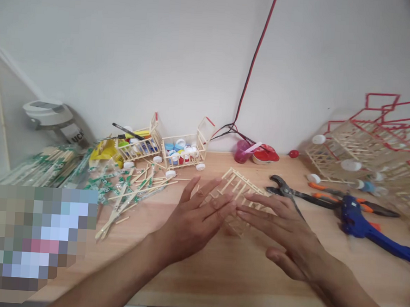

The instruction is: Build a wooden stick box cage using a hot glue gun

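Note:
A small lattice frame of thin wooden sticks [237, 179] lies on the wooden table [239, 271] in front of me. My left hand [196, 220] hovers flat over its near left part, fingers stretched out and spread. My right hand [284, 228] is likewise flat and open over its right part, fingertips pointing left and nearly meeting those of the left hand. Neither hand grips anything; the frame's near edge is hidden under the fingers.
Loose sticks and green-printed wrappers [126, 190] litter the left. Two stick carts with bottle caps [167, 149] stand behind. Pliers [293, 192] and a blue glue gun [363, 225] lie to the right, a big red-trimmed stick cart [375, 150] beyond. A pink cup [242, 151] stands by the wall.

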Action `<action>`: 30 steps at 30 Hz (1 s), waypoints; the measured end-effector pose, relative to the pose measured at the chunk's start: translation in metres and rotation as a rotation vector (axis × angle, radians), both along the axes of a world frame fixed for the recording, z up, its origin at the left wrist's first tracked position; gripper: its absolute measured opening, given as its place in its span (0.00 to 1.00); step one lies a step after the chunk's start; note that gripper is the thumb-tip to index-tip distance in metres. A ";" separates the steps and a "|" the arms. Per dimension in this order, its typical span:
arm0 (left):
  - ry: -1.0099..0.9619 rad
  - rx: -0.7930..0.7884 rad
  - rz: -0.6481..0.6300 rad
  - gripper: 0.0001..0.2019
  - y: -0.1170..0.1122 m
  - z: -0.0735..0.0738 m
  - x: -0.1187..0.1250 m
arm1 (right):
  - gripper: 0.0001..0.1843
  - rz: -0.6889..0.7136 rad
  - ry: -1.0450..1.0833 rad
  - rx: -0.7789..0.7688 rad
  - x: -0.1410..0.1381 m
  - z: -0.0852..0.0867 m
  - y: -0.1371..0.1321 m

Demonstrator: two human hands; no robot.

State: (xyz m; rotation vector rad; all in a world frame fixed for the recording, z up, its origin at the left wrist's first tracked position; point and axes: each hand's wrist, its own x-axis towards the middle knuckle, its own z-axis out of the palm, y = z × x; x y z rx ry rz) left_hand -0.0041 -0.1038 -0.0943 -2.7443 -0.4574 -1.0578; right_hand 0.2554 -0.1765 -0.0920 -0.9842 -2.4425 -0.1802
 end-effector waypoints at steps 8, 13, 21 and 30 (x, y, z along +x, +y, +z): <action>0.007 -0.025 0.015 0.18 0.001 0.001 0.001 | 0.35 0.000 0.006 -0.035 0.001 -0.007 0.000; 0.012 -0.038 0.016 0.18 0.001 0.000 0.002 | 0.34 0.004 0.003 -0.032 0.001 -0.009 0.000; 0.001 -0.041 0.036 0.18 0.001 0.000 0.003 | 0.34 -0.009 0.024 -0.029 0.000 -0.012 -0.001; -0.005 -0.046 0.023 0.17 0.001 0.000 0.004 | 0.32 -0.016 0.067 0.007 0.003 -0.010 -0.008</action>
